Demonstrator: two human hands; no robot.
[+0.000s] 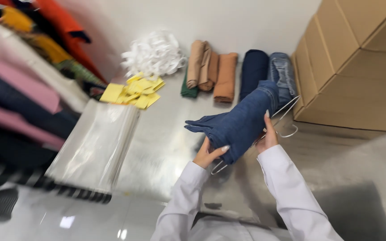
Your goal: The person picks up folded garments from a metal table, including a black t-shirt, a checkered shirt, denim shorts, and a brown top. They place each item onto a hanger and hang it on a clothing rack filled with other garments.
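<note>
Fingers [223, 148] of the left hand [206, 155] are curled under folded blue jeans [240, 122], and a wire hanger [287, 117] is pinched against them by the right hand [268, 134]. Rolled trousers [225, 76] are seen at twelve o'clock on the shiny surface [166, 138], cardboard boxes [358, 67] at two.

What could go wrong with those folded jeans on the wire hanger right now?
1. The folded blue jeans are bunched over the wire hanger, held only by the left hand and right hand; they may slide off.
2. The hanger's hook points toward the cardboard boxes and might snag.
</note>
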